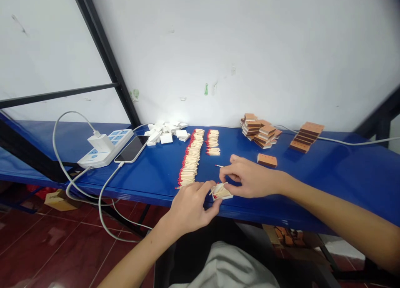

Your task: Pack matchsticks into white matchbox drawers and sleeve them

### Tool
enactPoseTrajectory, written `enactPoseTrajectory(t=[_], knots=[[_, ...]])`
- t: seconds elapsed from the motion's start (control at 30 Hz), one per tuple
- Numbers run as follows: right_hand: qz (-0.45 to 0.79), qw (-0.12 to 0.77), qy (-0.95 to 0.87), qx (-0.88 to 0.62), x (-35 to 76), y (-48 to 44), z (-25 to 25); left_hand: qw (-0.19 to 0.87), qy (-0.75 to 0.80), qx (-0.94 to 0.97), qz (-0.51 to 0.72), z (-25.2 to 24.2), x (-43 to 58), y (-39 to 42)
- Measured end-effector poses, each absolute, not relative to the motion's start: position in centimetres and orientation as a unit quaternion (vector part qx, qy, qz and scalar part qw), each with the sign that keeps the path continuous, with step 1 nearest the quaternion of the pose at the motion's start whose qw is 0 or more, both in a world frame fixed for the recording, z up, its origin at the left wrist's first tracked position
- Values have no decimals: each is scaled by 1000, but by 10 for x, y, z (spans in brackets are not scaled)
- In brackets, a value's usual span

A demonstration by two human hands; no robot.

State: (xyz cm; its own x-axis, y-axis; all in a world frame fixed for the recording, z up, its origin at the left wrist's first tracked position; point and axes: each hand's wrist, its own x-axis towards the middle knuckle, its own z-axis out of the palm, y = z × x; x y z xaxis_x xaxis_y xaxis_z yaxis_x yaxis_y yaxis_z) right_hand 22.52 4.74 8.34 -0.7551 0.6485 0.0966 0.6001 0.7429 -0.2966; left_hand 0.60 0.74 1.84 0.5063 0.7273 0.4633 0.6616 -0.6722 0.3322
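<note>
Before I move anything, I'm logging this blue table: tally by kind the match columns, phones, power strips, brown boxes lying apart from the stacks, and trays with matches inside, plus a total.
Match columns: 2
Phone: 1
Power strip: 1
Brown box lying apart: 1
Tray with matches inside: 1
Total: 6

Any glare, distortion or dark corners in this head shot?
Head view: bright patch on the wall above the white boxes; head view: darkened top-right corner; head view: black post leans, possibly wide-angle stretch; head view: left hand and right hand look fairly sharp.
</note>
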Motion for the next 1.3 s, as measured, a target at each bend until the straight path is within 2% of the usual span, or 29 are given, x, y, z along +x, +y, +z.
enactPoseTrajectory(t=[0.2,0.37,0.53,0.77,1.03,1.3], knots=[[138,131,-903,-384,223,52,81,60,411,865,280,21,6,7],[72,151,-863,-477,230,75,66,63,413,862,286,19,6,7],[102,134,-883,-438,236,92,54,57,401,863,301,15,6,9],[113,125,-902,-398,235,81,71,37,406,867,285,20,6,7],[261,112,-912,-296,233,63,81,64,403,869,279,22,5,7],[216,148,-921,-288,221,60,72,87,405,868,272,21,5,8]])
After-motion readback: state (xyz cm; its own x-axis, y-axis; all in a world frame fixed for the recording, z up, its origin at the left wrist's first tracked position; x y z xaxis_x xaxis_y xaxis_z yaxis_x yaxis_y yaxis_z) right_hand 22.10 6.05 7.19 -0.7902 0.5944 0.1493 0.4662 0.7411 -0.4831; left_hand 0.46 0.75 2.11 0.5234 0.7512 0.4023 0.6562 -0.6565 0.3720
